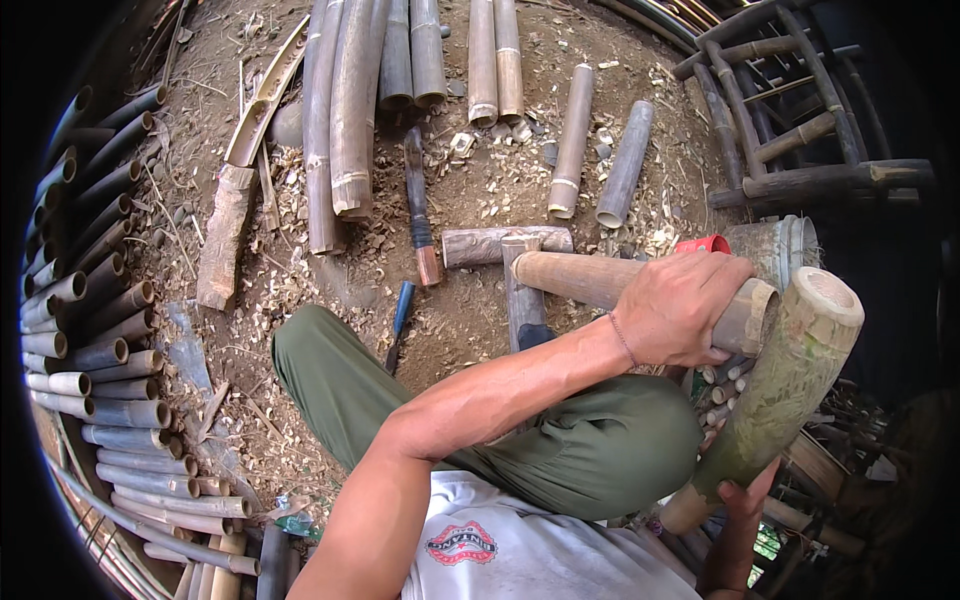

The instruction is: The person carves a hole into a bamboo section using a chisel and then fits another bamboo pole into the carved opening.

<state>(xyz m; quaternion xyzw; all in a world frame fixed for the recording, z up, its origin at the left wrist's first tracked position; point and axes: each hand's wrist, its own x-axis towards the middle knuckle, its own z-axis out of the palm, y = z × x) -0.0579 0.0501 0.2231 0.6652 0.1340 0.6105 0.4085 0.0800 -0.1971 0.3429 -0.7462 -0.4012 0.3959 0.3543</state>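
My left hand (680, 308) reaches across to the right, its fingers closed over a brown bamboo pole (580, 278). The pole's right end meets or lies just beside a thicker, greenish bamboo piece (770, 390), which stands tilted with its pale cut top up; whether they touch, I cannot tell. Low on that thick piece, my right hand (745, 495) grips it from the right side, partly hidden behind it. Under the pole's left end lies a wooden mallet (505, 246) with a dark-wrapped handle. My bent legs are below the pole.
A long-bladed knife (420, 230) and a blue-handled chisel (401, 315) lie on the dirt floor among wood chips. Bamboo poles (350, 120) lie ahead. Stacked bamboo (130, 360) lines the left. A bamboo frame (800, 110) and a bucket (775, 245) stand right.
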